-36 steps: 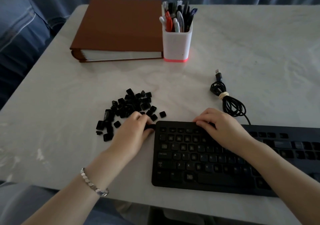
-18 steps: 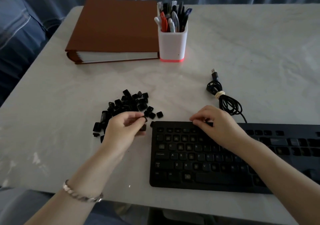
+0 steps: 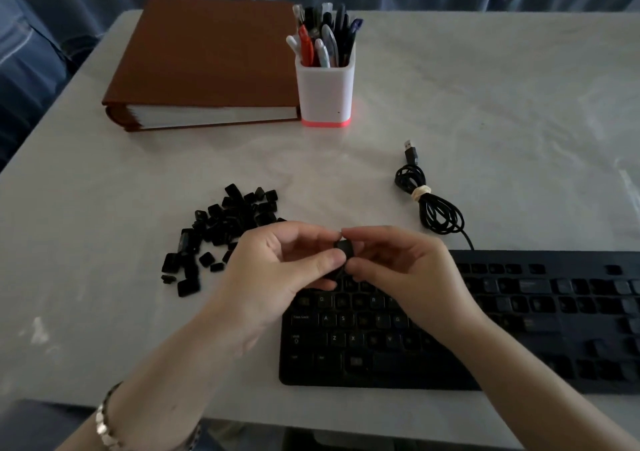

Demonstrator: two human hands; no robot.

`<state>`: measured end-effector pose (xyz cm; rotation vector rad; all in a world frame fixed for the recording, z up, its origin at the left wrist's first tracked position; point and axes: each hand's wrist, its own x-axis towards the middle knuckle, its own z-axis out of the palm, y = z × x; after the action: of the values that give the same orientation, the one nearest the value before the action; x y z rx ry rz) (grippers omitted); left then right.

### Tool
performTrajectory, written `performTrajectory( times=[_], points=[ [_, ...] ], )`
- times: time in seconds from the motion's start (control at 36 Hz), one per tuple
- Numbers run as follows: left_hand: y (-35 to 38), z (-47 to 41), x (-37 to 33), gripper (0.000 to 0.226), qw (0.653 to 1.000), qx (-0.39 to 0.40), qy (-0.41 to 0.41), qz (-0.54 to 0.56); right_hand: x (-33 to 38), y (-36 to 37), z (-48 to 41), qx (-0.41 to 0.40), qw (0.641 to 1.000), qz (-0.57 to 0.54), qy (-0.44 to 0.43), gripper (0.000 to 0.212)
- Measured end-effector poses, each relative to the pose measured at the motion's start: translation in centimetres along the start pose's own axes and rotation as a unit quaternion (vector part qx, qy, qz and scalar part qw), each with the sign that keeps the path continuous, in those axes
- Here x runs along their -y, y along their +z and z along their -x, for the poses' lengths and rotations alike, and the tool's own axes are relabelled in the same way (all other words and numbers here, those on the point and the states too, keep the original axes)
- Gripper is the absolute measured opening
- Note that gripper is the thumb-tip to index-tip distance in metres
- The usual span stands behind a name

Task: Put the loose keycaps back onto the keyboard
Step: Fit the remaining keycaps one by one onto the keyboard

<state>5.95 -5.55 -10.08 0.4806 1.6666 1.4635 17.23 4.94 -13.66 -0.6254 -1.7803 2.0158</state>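
Keyboard point(image 3: 519, 312) lay just right of the loose keycaps point(image 3: 225, 228) pile. Both left hand point(image 3: 277, 267) and right hand point(image 3: 405, 267) pinched one keycap point(image 3: 343, 246) above its top-left rows. Best: read legend, align square over its slot, press straight down.

Right end of keyboard point(image 3: 519, 312) cut by frame edge; upper-left keys hidden behind left hand point(image 3: 277, 267), right hand point(image 3: 401, 270). Pinched keycap point(image 3: 343, 246) mostly covered by fingertips point(image 3: 330, 264), legend unreadable.
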Motion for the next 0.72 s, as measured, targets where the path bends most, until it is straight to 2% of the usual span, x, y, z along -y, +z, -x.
performTrajectory(
  times=[0.14,0.36,0.72],
  points=[
    [0.3,0.3,-0.3,0.022,1.0,0.01,-0.009,-0.002,0.2,-0.1,0.6,-0.017,1.0,-0.004,-0.002,0.024],
    [0.4,0.9,-0.6,0.017,0.996,0.047,-0.036,0.066,0.5,0.0,1.5,-0.056,0.998,-0.035,-0.011,0.022],
    [0.5,1.2,-0.4,0.028,0.998,0.06,-0.001,0.017,1.0,-0.5,2.6,-0.077,0.996,-0.031,-0.026,0.023]
  ],
)
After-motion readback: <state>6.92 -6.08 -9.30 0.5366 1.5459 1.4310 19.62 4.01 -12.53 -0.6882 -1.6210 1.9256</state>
